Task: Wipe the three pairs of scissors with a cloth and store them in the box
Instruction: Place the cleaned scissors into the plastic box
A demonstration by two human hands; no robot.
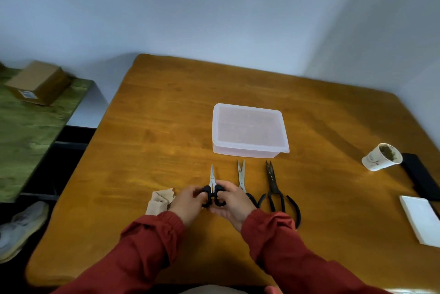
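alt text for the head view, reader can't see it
The left hand and right hand grip the black handles of the leftmost scissors at a wooden table. A steel pair and a dark pair lie to their right, a cloth to their left, a lidded box beyond.

One head-worn, wide-angle view looks forward and down across the table (154, 108) from its near edge, facing the wall (214, 8) behind the box (248, 130). The box sits mid-frame, fairly near. The sleeves (147, 241) enter from the bottom edge, nearer the camera than the box.
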